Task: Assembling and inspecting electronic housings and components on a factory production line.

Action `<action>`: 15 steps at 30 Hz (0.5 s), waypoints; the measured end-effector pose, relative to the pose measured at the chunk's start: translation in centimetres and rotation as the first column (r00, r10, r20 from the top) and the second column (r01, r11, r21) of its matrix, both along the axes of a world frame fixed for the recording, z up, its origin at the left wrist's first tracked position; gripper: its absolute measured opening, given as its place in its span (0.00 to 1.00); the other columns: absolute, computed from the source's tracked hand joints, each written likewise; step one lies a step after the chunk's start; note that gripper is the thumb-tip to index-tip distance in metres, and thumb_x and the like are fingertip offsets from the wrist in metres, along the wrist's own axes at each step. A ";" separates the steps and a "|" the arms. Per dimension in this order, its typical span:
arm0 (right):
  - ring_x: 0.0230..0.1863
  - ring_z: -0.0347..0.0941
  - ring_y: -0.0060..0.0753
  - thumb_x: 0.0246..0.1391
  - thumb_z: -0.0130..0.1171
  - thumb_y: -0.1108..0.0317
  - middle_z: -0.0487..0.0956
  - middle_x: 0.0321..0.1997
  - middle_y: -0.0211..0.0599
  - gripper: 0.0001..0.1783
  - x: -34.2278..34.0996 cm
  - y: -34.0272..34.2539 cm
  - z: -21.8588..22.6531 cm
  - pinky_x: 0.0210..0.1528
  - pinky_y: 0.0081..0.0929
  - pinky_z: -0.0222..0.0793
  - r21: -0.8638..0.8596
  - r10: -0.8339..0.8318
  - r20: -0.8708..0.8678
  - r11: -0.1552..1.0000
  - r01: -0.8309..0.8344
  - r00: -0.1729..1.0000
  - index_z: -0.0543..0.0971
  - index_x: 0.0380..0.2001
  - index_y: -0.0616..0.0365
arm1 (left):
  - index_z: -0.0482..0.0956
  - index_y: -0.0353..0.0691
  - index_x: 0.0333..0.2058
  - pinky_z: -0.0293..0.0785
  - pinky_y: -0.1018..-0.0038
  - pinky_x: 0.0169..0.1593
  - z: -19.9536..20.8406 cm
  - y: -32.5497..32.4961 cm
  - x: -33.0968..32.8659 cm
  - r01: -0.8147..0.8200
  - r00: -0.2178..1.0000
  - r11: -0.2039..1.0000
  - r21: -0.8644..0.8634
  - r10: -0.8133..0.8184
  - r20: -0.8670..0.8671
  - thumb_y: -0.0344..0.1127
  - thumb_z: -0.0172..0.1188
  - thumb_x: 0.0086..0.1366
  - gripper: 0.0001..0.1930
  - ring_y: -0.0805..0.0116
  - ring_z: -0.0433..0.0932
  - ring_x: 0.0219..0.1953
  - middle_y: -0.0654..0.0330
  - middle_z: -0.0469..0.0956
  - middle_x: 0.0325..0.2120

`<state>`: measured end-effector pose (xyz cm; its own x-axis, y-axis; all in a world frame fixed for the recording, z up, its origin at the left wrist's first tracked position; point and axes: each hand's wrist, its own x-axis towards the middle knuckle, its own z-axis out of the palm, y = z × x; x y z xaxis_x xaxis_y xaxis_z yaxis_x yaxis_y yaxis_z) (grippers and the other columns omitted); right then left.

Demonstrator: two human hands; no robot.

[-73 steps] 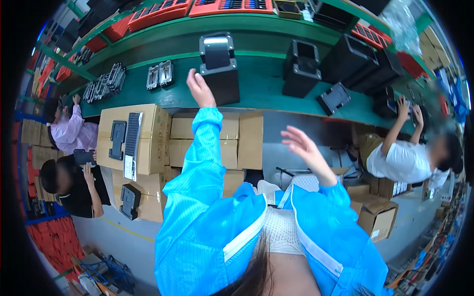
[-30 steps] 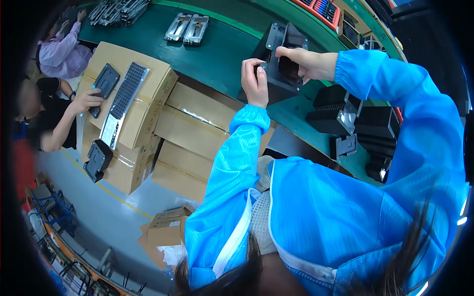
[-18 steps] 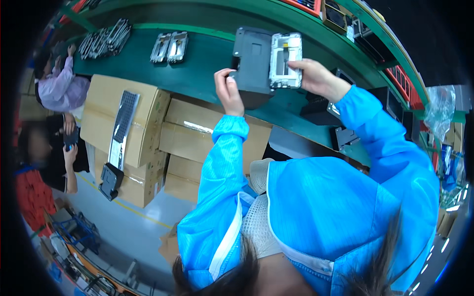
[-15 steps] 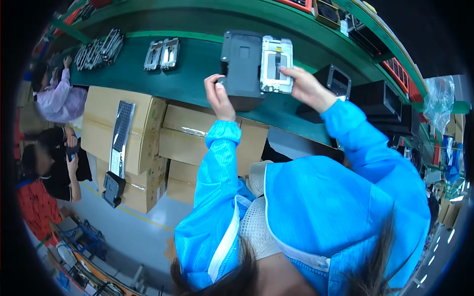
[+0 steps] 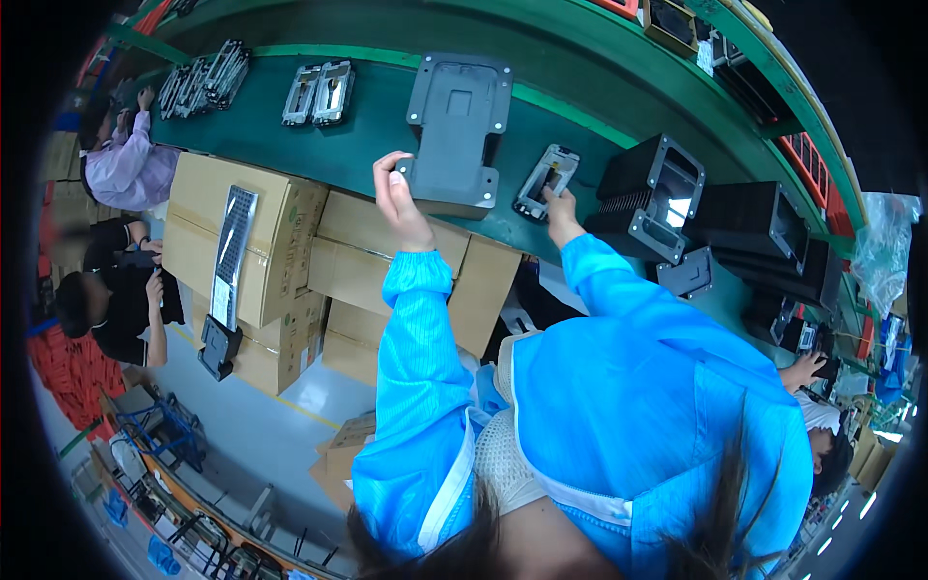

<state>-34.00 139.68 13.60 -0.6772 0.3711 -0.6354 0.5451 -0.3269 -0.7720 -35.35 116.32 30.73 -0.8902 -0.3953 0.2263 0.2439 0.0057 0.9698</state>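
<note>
A dark grey box-like housing (image 5: 459,130), with a flat cut-out face and screw holes at its corners, stands at the near edge of the green bench. My left hand (image 5: 401,208) is at its lower left corner, with bent fingers and thumb closed against the edge. To the right of the housing lies a flat metal frame (image 5: 535,196) with a silvery rim and a dark middle, tilted on the bench. My right hand (image 5: 563,217) grips its lower right side, the thumb over the edge. The fingers beneath are hidden.
More black finned housings (image 5: 662,193) stand on the right, a small dark plate (image 5: 686,274) beside them. Two metal frames (image 5: 317,94) and a pile of frames (image 5: 205,79) lie left on the bench. Cardboard boxes (image 5: 227,227) stand below. Co-workers sit at far left and right.
My right hand has moved the metal frame away from the housing's side and down onto the bench. The housing's face now shows more fully. My left hand stays at its corner.
</note>
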 end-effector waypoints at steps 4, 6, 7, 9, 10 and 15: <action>0.51 0.70 0.38 0.53 0.52 0.75 0.74 0.52 0.41 0.23 -1.2 -0.6 -2.0 0.54 0.35 0.65 0.235 0.108 -0.048 0.967 -0.094 0.993 0.67 0.54 0.64 | 0.72 0.35 0.39 0.62 0.73 0.50 0.7 0.5 0.1 -0.043 0.999 0.999 -0.011 0.043 0.023 0.40 0.38 0.65 0.16 0.68 0.68 0.42 0.59 0.71 0.39; 0.57 0.66 0.40 0.50 0.51 0.78 0.71 0.56 0.45 0.27 -1.0 -0.9 -1.5 0.58 0.34 0.62 0.277 0.063 -0.153 0.961 -0.018 0.986 0.64 0.57 0.64 | 0.73 0.35 0.39 0.62 0.73 0.52 1.0 0.7 0.0 -0.040 0.997 0.999 -0.012 0.041 0.068 0.39 0.37 0.67 0.17 0.67 0.68 0.44 0.58 0.70 0.41; 0.60 0.64 0.42 0.49 0.50 0.79 0.69 0.58 0.47 0.29 -0.8 -1.2 -0.5 0.60 0.33 0.60 0.297 0.036 -0.206 0.954 0.027 0.978 0.63 0.58 0.64 | 0.73 0.35 0.39 0.62 0.73 0.52 1.1 0.7 -0.1 -0.030 0.998 0.999 -0.013 0.031 0.061 0.39 0.37 0.67 0.17 0.67 0.68 0.44 0.58 0.70 0.41; 0.62 0.61 0.41 0.49 0.50 0.83 0.66 0.61 0.46 0.34 1.5 -1.2 3.5 0.61 0.33 0.60 0.363 0.270 -0.006 0.898 -0.249 0.963 0.59 0.62 0.62 | 0.73 0.34 0.41 0.63 0.70 0.52 1.9 1.5 0.4 -0.179 0.983 0.973 -0.147 0.183 0.016 0.35 0.40 0.67 0.14 0.65 0.68 0.45 0.56 0.71 0.41; 0.61 0.63 0.40 0.48 0.49 0.84 0.66 0.61 0.46 0.33 3.5 -0.7 5.7 0.61 0.33 0.60 0.300 0.477 -0.124 0.854 -0.426 0.870 0.61 0.61 0.62 | 0.73 0.34 0.41 0.63 0.68 0.53 2.7 2.4 1.4 -0.371 0.928 0.890 -0.264 0.368 -0.062 0.31 0.41 0.66 0.12 0.63 0.69 0.46 0.55 0.70 0.41; 0.52 0.71 0.46 0.50 0.52 0.79 0.73 0.52 0.47 0.22 8.7 4.4 24.8 0.58 0.36 0.63 0.785 0.809 -0.451 0.560 -0.265 0.376 0.71 0.51 0.64 | 0.73 0.33 0.44 0.66 0.62 0.53 5.4 10.0 8.6 0.041 0.954 0.962 -0.271 -0.118 -0.275 0.22 0.51 0.57 0.14 0.57 0.70 0.48 0.52 0.71 0.42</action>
